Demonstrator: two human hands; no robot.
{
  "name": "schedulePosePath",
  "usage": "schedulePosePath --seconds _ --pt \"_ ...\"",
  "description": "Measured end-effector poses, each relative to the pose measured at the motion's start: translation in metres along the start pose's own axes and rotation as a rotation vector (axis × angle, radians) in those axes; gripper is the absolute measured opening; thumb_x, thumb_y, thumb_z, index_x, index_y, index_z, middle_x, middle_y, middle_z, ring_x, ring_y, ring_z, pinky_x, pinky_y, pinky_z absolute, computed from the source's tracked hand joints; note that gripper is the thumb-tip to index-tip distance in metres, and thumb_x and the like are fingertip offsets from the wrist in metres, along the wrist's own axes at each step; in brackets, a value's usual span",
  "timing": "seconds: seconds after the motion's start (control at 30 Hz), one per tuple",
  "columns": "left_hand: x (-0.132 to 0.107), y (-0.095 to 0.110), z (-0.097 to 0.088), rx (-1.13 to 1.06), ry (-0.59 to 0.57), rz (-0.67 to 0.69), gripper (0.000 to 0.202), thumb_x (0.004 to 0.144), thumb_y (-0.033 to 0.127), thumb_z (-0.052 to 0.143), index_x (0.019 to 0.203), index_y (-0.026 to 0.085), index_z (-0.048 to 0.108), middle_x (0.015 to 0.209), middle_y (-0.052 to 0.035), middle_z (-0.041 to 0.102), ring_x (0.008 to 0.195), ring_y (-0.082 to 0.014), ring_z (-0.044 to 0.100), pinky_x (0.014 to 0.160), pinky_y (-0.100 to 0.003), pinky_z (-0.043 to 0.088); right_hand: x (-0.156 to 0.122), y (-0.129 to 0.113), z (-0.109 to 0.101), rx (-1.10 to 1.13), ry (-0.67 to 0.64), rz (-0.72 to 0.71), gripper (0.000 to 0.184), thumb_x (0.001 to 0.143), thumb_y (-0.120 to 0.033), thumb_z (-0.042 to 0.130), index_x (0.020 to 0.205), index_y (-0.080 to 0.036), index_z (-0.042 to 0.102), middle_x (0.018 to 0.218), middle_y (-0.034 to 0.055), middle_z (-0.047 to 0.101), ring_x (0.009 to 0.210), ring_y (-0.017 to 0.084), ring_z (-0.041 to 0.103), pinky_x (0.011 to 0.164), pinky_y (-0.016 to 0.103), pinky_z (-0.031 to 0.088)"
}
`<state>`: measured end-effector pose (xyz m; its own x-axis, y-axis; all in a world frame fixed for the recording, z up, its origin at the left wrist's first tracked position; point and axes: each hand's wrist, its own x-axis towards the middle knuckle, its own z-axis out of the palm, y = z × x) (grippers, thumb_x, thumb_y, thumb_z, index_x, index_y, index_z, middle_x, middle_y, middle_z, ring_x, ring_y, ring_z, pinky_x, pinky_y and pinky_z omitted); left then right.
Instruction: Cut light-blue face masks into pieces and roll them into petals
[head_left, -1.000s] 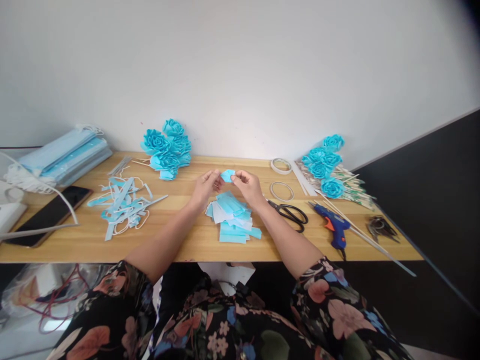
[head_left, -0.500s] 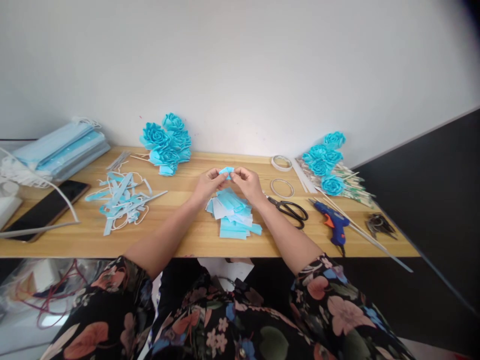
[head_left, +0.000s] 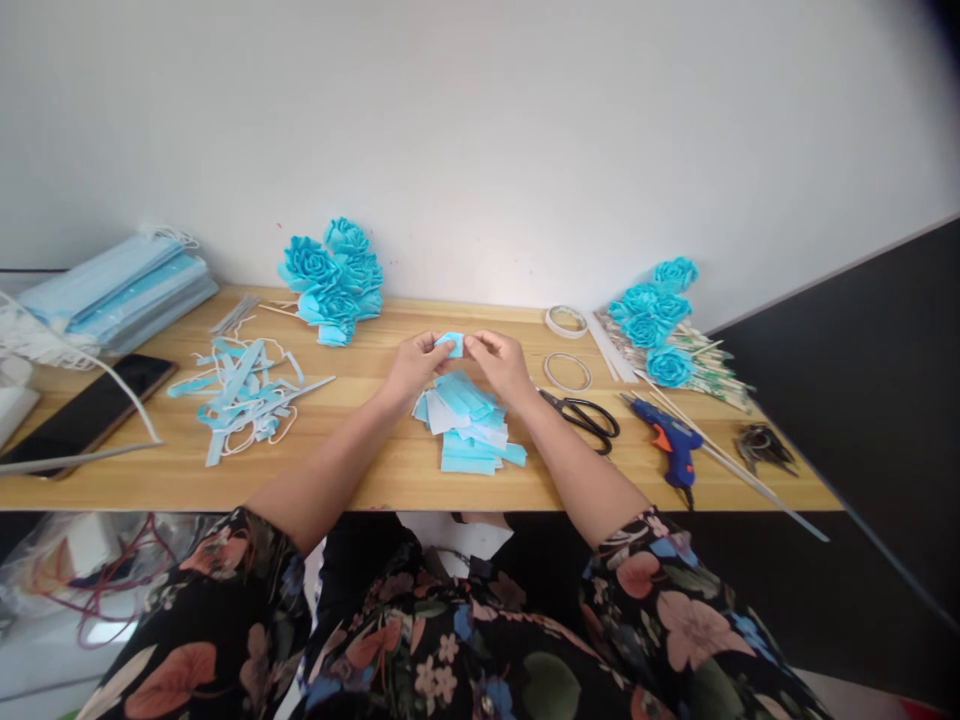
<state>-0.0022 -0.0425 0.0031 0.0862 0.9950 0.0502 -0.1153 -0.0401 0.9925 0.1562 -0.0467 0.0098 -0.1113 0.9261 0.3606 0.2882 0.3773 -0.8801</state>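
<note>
My left hand (head_left: 415, 364) pinches a small light-blue piece of mask fabric (head_left: 452, 344) between thumb and finger, above the middle of the table. At the right edge of that piece, the thumb and fingertips of my right hand (head_left: 498, 362) are closed on it. Just below both hands lies a loose pile of cut blue and white mask fabric pieces (head_left: 472, 425). Black-handled scissors (head_left: 592, 420) rest beside my right forearm, which covers part of their blades.
Fabric flowers stand left (head_left: 334, 280) and right (head_left: 651, 315). Trimmed strips (head_left: 244, 395), a phone (head_left: 90, 415) and stacked masks (head_left: 120, 290) lie left. Tape rolls (head_left: 566, 321), a blue glue gun (head_left: 671, 445), thin sticks (head_left: 724, 375) and a dark clump (head_left: 763, 447) are right.
The blue fabric piece now looks flatter and squarer in my fingers. My right hand has shifted slightly right, and the whole view has moved a little.
</note>
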Motion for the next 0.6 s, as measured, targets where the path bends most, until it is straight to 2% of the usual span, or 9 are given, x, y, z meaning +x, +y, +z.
schedulePosePath --seconds 0.13,0.27,0.43,0.6 --pt "0.0 0.001 -0.001 -0.053 -0.018 -0.051 0.019 0.072 0.03 0.07 0.07 0.014 0.06 0.06 0.0008 0.058 0.053 -0.0087 0.052 0.053 -0.022 0.041 0.01 -0.004 -0.018 0.091 0.163 -0.011 0.026 0.086 -0.044 0.057 0.089 -0.019 0.067 0.076 0.0007 0.068 0.073 0.013 0.064 0.073 0.026 0.051" --pt "0.001 -0.002 -0.002 -0.052 -0.02 -0.048 0.02 0.072 0.031 0.071 0.069 0.014 0.06 0.059 0.0008 0.059 0.052 -0.0081 0.051 0.053 -0.022 0.041 0.022 -0.016 -0.051 0.107 0.314 -0.031 0.033 0.088 -0.052 0.056 0.097 -0.021 0.064 0.075 -0.0008 0.066 0.069 0.009 0.062 0.067 0.022 0.052" --pt "0.001 -0.003 -0.001 -0.041 -0.03 -0.034 0.02 0.074 0.031 0.07 0.068 0.015 0.06 0.059 0.0004 0.06 0.053 -0.0084 0.053 0.055 -0.021 0.042 0.016 -0.03 -0.093 -0.033 0.236 -0.02 0.03 0.089 -0.047 0.057 0.102 -0.021 0.065 0.078 -0.0005 0.066 0.068 0.008 0.063 0.065 0.021 0.052" --pt "-0.002 -0.001 0.001 -0.055 -0.04 -0.052 0.018 0.073 0.029 0.07 0.069 0.015 0.059 0.058 0.001 0.059 0.052 -0.0082 0.052 0.054 -0.021 0.042 -0.021 -0.012 -0.113 -0.3 0.15 0.039 0.017 0.084 -0.03 0.061 0.093 -0.017 0.069 0.079 0.0012 0.07 0.072 0.013 0.064 0.07 0.028 0.051"
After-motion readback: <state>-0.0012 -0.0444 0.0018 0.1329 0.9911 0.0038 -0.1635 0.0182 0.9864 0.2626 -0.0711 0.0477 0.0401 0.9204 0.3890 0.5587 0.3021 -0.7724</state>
